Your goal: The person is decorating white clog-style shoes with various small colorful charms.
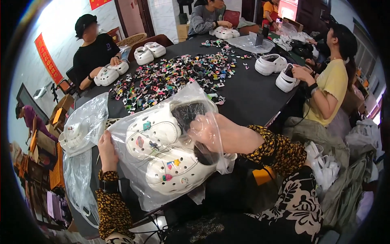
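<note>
At the near edge of the dark desk (252, 97), a clear plastic bag (162, 187) lies with two white clogs (162, 150) inside it, side by side, each studded with small coloured charms. The left hand (106, 149) grips the bag's left edge, fingers closed on the film, while the right hand (209, 131) is pushed in through the bag's mouth – it shows through the plastic, resting against the heel end of the upper clog.

By the look of it, the step in hand is bagging the finished pair: the clogs are already inside, and the right hand seems to be settling them or about to come out. The next move would call for drawing that hand clear without dragging a clog along, with the left hand keeping the film taut so the mouth stays open.

Several things are hard to read. Whether the right hand's fingers are curled round a clog or merely lying flat I cannot tell – creased, glaring plastic blurs them. The bag's lower end runs off the desk edge. A second bag (81, 130) to the left holds another white clog, only partly visible. Further up, the heap of coloured charms (170, 77) is too small to sort by shape, and other people work on white clogs of their own around the desk.
</note>
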Available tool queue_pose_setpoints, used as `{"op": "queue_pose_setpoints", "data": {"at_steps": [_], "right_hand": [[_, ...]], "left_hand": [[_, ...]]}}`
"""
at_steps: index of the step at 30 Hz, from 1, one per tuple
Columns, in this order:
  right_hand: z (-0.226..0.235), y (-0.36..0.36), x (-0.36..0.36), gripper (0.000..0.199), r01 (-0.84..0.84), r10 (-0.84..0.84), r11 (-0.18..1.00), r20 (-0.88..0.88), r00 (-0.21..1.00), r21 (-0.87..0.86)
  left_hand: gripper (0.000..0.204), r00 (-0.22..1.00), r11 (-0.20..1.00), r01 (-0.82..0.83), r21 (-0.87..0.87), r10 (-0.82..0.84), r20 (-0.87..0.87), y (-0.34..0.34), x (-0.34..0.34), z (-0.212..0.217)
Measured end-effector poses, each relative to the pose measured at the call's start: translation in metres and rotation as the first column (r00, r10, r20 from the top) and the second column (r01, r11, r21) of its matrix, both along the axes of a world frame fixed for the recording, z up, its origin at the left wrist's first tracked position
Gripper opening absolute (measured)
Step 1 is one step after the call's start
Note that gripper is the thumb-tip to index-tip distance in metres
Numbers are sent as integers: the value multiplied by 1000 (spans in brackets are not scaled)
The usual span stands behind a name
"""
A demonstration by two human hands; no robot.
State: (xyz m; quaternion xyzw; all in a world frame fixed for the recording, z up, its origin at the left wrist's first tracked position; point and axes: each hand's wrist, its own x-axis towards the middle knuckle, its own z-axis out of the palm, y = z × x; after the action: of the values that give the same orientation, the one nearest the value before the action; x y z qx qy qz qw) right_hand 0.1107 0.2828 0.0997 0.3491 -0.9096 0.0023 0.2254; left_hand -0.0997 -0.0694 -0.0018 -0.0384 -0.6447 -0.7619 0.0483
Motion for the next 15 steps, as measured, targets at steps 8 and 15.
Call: {"op": "queue_pose_setpoints", "data": {"at_steps": [8,15], "right_hand": [[-18,16,-15,19,23,-22,996,10,1000,-89],[-25,36,-24,12,-48,47,980,-10,999,-195]], "left_hand": [[34,1000,996,-22,-86,21,-8,-4,-1,20],[30,970,872,-202,-446,114,-216,-26,-30,11]]}}
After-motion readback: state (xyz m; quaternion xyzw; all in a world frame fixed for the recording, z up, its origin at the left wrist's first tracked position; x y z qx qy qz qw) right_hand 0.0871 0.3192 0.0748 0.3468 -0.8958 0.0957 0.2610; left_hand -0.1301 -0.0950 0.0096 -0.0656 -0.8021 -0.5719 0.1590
